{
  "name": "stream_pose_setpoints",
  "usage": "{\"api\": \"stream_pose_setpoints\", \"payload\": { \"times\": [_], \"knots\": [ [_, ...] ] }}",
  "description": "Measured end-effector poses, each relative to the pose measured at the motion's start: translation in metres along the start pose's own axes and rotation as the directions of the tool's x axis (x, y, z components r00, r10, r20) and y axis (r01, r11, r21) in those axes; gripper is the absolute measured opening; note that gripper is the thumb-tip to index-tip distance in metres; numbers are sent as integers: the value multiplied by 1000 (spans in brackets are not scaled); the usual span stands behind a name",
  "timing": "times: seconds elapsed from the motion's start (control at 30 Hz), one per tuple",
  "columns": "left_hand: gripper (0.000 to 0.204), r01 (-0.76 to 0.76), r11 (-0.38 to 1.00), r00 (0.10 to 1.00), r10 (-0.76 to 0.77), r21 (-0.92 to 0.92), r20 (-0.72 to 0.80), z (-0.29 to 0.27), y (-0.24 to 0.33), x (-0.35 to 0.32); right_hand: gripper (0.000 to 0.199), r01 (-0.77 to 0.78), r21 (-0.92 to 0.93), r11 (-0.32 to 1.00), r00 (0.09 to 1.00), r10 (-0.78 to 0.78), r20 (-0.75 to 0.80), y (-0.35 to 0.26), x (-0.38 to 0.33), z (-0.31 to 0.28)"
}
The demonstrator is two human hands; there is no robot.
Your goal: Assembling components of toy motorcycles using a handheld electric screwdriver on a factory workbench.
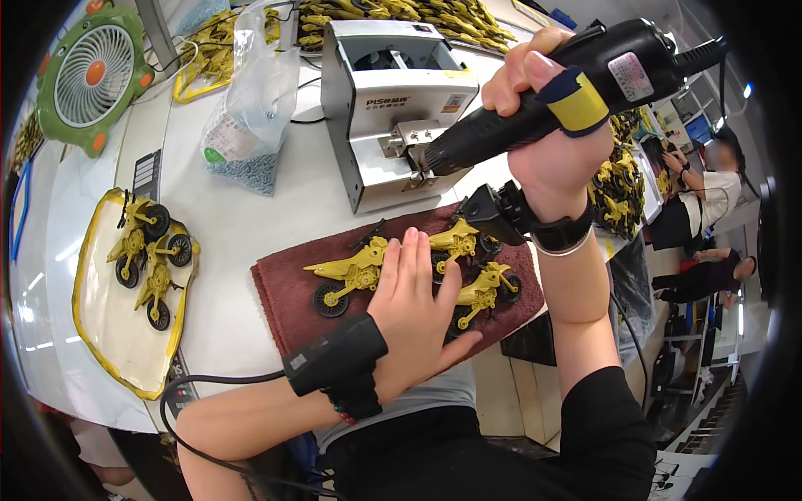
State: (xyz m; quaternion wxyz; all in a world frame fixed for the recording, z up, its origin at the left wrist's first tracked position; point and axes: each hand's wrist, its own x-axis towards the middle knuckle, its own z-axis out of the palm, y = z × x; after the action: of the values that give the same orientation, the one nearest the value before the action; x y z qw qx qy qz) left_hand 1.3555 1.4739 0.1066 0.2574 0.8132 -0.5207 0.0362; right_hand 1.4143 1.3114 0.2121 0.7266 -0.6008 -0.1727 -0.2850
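Yellow toy motorcycles (393, 267) on maroon towel (284, 301). Left hand (413, 313) pressed flat on them, fingers spread, gripping nothing. Right hand (551, 134) above towel, fist wrapped around black electric screwdriver (543, 104). Screw feeder machine (393, 100) behind towel.

Taking the dark red cloth (284, 292) as our landmark, we find open white bench (242, 225) just to its left, a bare strip running up to the yellow tray (92, 326) with its three toy motorbikes. Behind the cloth the grey box machine (376, 108) stands close and blocks the way, with a clear plastic bag of pellets (251, 108) to the machine's left. On the cloth itself our left hand (413, 321) and the yellow toy motorbikes (468, 267) fill the right half, and our right hand (555, 154) with the black power screwdriver (543, 113) hangs above its far right corner.
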Motion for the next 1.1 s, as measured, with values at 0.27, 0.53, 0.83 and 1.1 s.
{"api": "stream_pose_setpoints", "payload": {
  "times": [0.27, 0.53, 0.83, 1.1],
  "knots": [
    [51, 68, 997, 994, -70, -23, -86, 10, -14, 20, 22, 21, 50, 999, 999, -23, 31, -41, -42, -26],
    [38, 13, 1000, 1000, -13, -3, 20, 24, -21, 44, 20, 87, 141, 986, 986, -106, 132, -28, -7, -33],
    [30, 104, 975, 990, -120, -195, -69, 27, -23, 49, 15, -66, -18, 998, 986, 63, -157, -5, 15, 14],
    [31, 54, 985, 993, -69, -164, -91, 29, -32, 44, 22, -127, 28, 992, 990, 124, 73, -28, -24, -23]
  ]
}}
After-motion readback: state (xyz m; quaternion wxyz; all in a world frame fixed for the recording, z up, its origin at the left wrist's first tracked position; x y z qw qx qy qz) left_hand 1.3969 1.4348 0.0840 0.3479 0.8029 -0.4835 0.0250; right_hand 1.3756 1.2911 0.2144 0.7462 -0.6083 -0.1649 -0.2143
